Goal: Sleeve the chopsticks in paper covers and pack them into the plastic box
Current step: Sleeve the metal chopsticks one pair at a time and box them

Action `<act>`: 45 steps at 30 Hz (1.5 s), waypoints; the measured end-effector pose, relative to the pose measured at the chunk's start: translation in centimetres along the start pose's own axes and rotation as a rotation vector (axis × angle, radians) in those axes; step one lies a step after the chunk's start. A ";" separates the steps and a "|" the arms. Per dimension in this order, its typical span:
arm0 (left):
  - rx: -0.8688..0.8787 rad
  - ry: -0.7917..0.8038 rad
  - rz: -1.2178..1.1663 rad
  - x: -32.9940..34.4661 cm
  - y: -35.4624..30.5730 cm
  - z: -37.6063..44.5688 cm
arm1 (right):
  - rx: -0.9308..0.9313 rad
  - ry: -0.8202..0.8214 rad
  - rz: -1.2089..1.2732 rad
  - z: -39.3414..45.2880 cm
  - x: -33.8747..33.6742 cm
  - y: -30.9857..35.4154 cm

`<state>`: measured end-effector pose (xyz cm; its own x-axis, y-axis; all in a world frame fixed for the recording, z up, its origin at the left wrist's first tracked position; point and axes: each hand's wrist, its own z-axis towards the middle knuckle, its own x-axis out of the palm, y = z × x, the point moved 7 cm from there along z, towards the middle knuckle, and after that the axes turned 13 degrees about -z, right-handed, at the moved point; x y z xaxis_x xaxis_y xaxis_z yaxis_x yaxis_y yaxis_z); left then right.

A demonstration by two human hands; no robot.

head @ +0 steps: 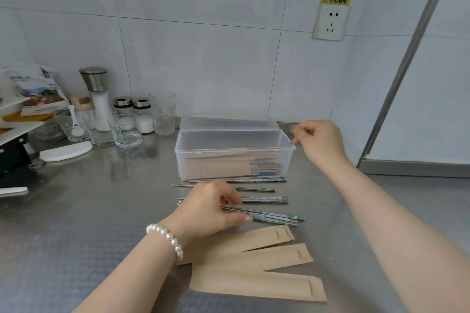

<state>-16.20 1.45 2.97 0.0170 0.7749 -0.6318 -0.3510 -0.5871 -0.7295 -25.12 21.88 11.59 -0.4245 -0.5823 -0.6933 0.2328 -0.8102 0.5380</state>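
A clear plastic box (284,157) stands open on the steel counter, its lid tipped back, with several sleeved chopsticks stacked inside. In front of it lie several loose metal chopsticks (267,199) with green-patterned ends. Nearer me are three empty brown paper covers (254,284). My left hand (206,208), with a pearl bracelet at the wrist, reaches over the loose chopsticks, fingers and thumb curled round a pair. My right hand (319,140) hovers at the box's right end with loosely curled fingers and holds nothing.
At the back left stand glasses (162,112), spice jars (132,107) and a grinder (98,94). A white lid (66,151) lies by them and a rack occupies the far left. A wall socket (330,20) is above; a metal post (407,63) rises on the right.
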 end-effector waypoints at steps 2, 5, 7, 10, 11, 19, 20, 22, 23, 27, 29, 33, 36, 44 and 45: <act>-0.014 0.104 0.010 1.0 -0.5 -0.1 | -0.014 0.061 0.105 -1.7 0.5 -0.3; -0.005 0.187 0.026 2.0 -1.1 -0.3 | -0.079 0.335 0.196 -4.4 2.9 -0.1; 0.007 0.218 0.049 2.4 -1.2 -0.3 | -0.132 0.522 0.146 -6.0 4.6 0.0; 0.006 0.233 0.073 2.8 -1.1 -0.3 | -0.192 0.748 0.015 -7.6 6.1 -0.3; -0.001 0.232 0.068 2.8 -1.1 -0.3 | -0.207 0.799 -0.006 -7.9 6.2 -0.3; -0.035 0.229 -0.004 3.2 -0.8 -0.4 | -0.257 1.038 -0.075 -9.7 6.8 -0.8; -0.037 0.228 -0.011 3.3 -0.8 -0.4 | -0.262 1.041 -0.072 -9.8 6.8 -0.8; -0.036 0.224 -0.022 3.4 -0.8 -0.4 | -0.280 1.050 -0.077 -10.1 7.0 -0.7; -0.032 0.222 -0.024 3.4 -0.8 -0.4 | -0.290 1.051 -0.086 -10.2 7.1 -0.7; -0.029 0.227 -0.012 3.5 -0.8 -0.3 | -0.302 1.027 -0.145 -10.2 7.4 -0.7; -0.030 0.229 -0.008 3.4 -0.8 -0.3 | -0.299 1.026 -0.161 -10.1 7.3 -0.7; -0.019 0.229 0.001 3.4 -1.0 -0.4 | -0.295 1.034 -0.130 -10.2 7.3 -0.7; -0.020 0.214 -0.001 3.3 -1.0 -0.4 | -0.286 1.047 -0.072 -10.3 7.3 -0.5; -0.041 0.159 -0.047 2.9 -0.9 -0.2 | -0.307 1.073 -0.016 -10.6 6.7 0.3; -0.033 0.149 -0.060 2.7 -0.9 -0.2 | -0.299 1.068 0.006 -10.6 6.5 0.3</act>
<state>-15.69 4.02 1.89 0.1760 0.7669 -0.6171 -0.3141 -0.5504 -0.7736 -18.53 17.09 2.15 0.5167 -0.2275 -0.8254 0.4955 -0.7068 0.5049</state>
